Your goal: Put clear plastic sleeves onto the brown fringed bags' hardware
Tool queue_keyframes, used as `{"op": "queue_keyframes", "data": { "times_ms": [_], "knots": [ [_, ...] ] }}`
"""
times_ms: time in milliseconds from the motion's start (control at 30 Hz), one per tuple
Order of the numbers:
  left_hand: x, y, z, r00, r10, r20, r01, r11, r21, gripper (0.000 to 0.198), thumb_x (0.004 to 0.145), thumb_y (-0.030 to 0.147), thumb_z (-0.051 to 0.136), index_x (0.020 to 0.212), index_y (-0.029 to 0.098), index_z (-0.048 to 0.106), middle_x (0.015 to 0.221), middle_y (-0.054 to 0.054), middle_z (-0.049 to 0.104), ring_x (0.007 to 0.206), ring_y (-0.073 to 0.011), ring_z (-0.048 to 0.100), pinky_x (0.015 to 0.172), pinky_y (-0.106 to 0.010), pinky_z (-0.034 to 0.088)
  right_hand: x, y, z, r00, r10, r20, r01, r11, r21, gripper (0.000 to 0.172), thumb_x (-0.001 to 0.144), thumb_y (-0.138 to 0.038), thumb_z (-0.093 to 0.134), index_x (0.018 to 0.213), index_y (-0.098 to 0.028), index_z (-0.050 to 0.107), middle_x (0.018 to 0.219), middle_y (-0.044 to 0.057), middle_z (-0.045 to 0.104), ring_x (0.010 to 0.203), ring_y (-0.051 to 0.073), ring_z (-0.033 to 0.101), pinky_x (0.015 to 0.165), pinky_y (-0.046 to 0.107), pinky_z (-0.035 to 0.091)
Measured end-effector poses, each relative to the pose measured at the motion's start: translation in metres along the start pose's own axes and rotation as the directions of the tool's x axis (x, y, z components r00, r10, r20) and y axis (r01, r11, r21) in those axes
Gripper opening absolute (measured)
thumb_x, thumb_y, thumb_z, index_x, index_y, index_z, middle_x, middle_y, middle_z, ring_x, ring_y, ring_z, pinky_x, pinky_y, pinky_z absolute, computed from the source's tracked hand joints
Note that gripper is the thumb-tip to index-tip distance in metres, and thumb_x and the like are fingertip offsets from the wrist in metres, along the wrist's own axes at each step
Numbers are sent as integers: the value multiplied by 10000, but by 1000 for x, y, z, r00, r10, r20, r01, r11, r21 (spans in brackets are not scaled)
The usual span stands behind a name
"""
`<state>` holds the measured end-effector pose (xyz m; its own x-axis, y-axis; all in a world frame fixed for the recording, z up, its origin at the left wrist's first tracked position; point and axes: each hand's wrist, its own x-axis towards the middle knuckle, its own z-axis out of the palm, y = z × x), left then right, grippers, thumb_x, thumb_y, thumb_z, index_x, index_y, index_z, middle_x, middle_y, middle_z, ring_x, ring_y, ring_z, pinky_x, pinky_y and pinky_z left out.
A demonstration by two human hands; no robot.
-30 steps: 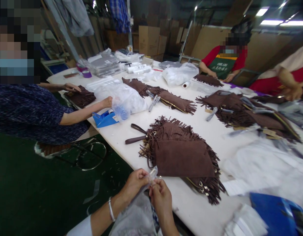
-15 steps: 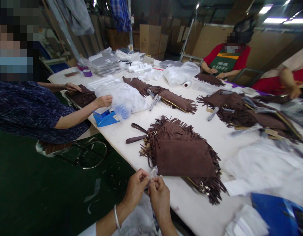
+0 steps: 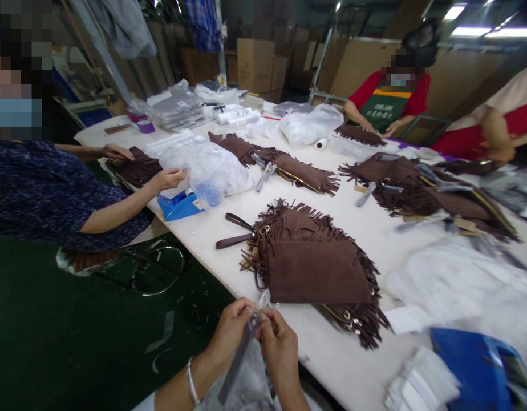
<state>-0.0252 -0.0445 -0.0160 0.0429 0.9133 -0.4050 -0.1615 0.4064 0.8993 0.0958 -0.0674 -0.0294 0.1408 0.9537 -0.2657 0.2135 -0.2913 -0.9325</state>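
Observation:
My left hand [image 3: 232,332], with a silver bangle at the wrist, is closed in a pinch close to the table edge. Beside it my right hand [image 3: 280,341] is also closed, fingertips meeting those of the left. Between them they hold a piece of clear plastic wrap [image 3: 264,298] at the metal fitting of a dark strap [image 3: 239,361], which hangs down toward my lap. How far the plastic covers the strap is hidden by the fingers. Just beyond my hands, a brown fringed suede bag [image 3: 319,271] lies flat on the white table [image 3: 221,260], its wrist loop [image 3: 234,242] pointing left.
More fringed bags [image 3: 400,182] lie across the table. A blue box [image 3: 477,365] and white tissue sheets [image 3: 455,285] are at right. A co-worker's arm [image 3: 122,202] reaches in from the left near a plastic bag [image 3: 221,165]. Two other people work at the far right.
The dark strap with its metal fitting has come into view below my left fingers, hanging down and left. Both hands keep their pinch at the plastic. The view has shifted slightly.

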Motion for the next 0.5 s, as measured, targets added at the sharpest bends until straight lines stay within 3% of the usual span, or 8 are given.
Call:
{"op": "queue_keyframes", "data": {
  "times_ms": [167,300,400,500],
  "knots": [
    [3,4,-2,975,-194,108,216,942,-258,234,737,341,709,769,123,631,622,-44,613,500,-155,556,522,-260,424,-4,4,-2,999,-11,37,10,1000,21,448,896,-514,452,1060,-162,675,549,-17,582,429,114,487,390,191,338],
    [0,6,-2,951,-256,172,300,900,-316,246,673,303,769,784,116,654,654,-50,639,509,-168,578,497,-272,466,-12,-1,-4,1000,-18,17,17,1000,5,409,924,-458,426,1075,-173,677,528,-14,594,434,124,523,430,195,394],
    [-1,4,-5,940,-336,63,339,897,-283,287,575,205,829,808,119,685,754,-45,687,688,-177,646,627,-237,526,-21,-9,-5,992,-123,-2,122,986,-115,329,934,-351,415,1078,-216,679,589,-3,656,509,144,610,515,204,463],
    [11,1,-9,905,-420,-65,396,890,-227,321,511,134,824,809,143,705,792,-37,713,796,-224,674,680,-263,556,-20,-12,-5,956,-294,17,284,903,-322,273,894,-292,473,1086,-260,665,803,6,731,694,166,683,638,214,511]
  ]
}}
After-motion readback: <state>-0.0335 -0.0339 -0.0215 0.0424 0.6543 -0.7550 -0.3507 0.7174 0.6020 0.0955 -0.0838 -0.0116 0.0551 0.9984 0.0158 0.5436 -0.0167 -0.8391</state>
